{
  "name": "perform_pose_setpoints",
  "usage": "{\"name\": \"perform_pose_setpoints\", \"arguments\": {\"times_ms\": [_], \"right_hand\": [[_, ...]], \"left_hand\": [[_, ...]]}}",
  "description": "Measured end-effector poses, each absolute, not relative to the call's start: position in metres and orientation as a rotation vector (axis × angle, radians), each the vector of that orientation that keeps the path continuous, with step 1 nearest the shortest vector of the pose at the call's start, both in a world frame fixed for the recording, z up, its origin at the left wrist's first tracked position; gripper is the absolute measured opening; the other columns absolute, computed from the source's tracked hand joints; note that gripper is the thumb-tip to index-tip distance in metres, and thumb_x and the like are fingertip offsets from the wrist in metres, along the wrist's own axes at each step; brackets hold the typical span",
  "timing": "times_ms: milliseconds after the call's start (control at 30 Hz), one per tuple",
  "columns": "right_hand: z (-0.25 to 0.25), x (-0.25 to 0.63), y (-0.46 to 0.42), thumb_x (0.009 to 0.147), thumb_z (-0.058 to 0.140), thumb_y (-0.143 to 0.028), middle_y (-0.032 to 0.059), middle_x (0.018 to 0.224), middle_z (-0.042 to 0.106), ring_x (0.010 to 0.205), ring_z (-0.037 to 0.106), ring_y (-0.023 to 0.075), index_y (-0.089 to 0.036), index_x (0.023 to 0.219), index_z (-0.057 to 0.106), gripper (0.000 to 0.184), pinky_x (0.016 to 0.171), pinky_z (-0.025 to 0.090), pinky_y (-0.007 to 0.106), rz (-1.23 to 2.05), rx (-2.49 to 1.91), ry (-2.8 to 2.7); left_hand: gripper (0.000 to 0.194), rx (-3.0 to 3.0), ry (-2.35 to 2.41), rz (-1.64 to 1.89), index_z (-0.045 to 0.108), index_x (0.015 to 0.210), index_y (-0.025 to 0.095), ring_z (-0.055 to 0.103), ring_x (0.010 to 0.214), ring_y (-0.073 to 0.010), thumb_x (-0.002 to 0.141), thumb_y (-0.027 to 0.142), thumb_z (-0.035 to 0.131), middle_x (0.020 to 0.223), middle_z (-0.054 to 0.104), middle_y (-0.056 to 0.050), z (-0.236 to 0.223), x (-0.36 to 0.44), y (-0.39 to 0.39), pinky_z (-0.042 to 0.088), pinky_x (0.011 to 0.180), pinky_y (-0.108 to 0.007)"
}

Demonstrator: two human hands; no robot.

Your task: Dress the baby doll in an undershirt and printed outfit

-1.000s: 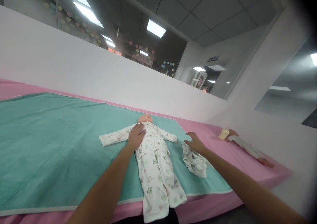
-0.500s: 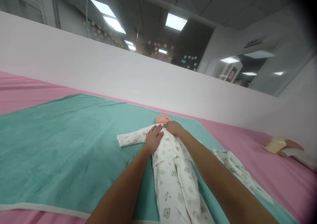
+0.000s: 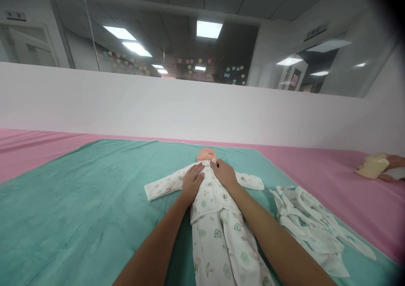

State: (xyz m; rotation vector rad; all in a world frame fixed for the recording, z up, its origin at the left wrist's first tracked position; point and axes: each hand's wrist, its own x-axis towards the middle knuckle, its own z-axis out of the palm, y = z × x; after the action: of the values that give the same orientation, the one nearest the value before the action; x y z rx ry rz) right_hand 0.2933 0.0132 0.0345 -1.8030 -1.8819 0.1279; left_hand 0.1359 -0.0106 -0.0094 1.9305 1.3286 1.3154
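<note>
A baby doll [image 3: 206, 154] lies on its back on a teal sheet [image 3: 104, 210], its head away from me. It wears a white printed baby shirt [image 3: 205, 201] with both sleeves stretched out sideways, and matching baby trousers [image 3: 218, 252]. My left hand [image 3: 192, 182] rests open and flat on the shirt's chest, on the left side. At the collar on the right, my right hand [image 3: 224, 173] has bent fingers closed on the shirt's edge, where a small bit of white cloth shows by the fingertips. Part of the right shoulder is hidden under this hand.
Crumpled white printed baby clothes [image 3: 311, 222] lie on the sheet to the right. A pink cover [image 3: 316, 168] extends beyond the teal sheet. At the far right is a cream-coloured object [image 3: 373, 166] beside another person's hand [image 3: 395, 163]. A white wall [image 3: 152, 109] with windows stands behind.
My view has levelled and turned slightly, showing the right sleeve and more of the loose clothes. Both hands stay at the doll's chest; the right fingers now bend more at the collar.
</note>
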Motion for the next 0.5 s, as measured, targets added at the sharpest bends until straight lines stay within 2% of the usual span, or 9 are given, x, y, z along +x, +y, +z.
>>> {"name": "perform_pose_setpoints", "arguments": {"times_ms": [133,300,400,500], "right_hand": [[0.034,0.293,-0.010,0.083,0.032,-0.060,0.0080,0.086,0.061,0.075,0.057,0.0215,-0.020,0.096,0.049,0.045,0.062,0.035,0.028,0.009,-1.767,-2.006],[0.034,0.284,-0.024,0.089,0.031,-0.040,0.0139,0.089,0.058,0.073,0.058,0.0224,-0.016,0.103,0.048,0.033,0.062,0.038,0.031,-0.278,-1.779,-2.069],[0.035,0.284,-0.027,0.088,0.038,-0.033,0.0148,0.084,0.058,0.072,0.059,0.0233,-0.014,0.101,0.048,0.025,0.061,0.038,0.032,-0.268,-1.749,-2.117],[0.036,0.290,-0.030,0.088,0.036,-0.029,0.0135,0.082,0.060,0.070,0.058,0.0233,-0.015,0.104,0.046,0.024,0.060,0.037,0.031,-0.204,-1.711,-2.139]], "left_hand": [[0.035,1.932,1.304,1.341,0.054,0.119,0.031,0.030,0.129,-0.0187,0.087,0.032,0.039,0.134,0.045,0.004,-0.011,0.136,-0.009,0.018,0.111,-0.042],[0.035,1.935,1.326,1.352,0.055,0.118,0.027,0.033,0.128,-0.0177,0.088,0.031,0.038,0.133,0.047,0.002,-0.010,0.138,-0.012,0.021,0.110,-0.039],[0.035,1.945,1.327,1.353,0.054,0.119,0.026,0.035,0.127,-0.0167,0.088,0.031,0.038,0.133,0.047,0.001,-0.009,0.138,-0.013,0.021,0.111,-0.037],[0.036,1.954,1.321,1.346,0.053,0.120,0.025,0.036,0.126,-0.0164,0.089,0.032,0.037,0.133,0.047,0.001,-0.009,0.137,-0.014,0.023,0.110,-0.035]]}}
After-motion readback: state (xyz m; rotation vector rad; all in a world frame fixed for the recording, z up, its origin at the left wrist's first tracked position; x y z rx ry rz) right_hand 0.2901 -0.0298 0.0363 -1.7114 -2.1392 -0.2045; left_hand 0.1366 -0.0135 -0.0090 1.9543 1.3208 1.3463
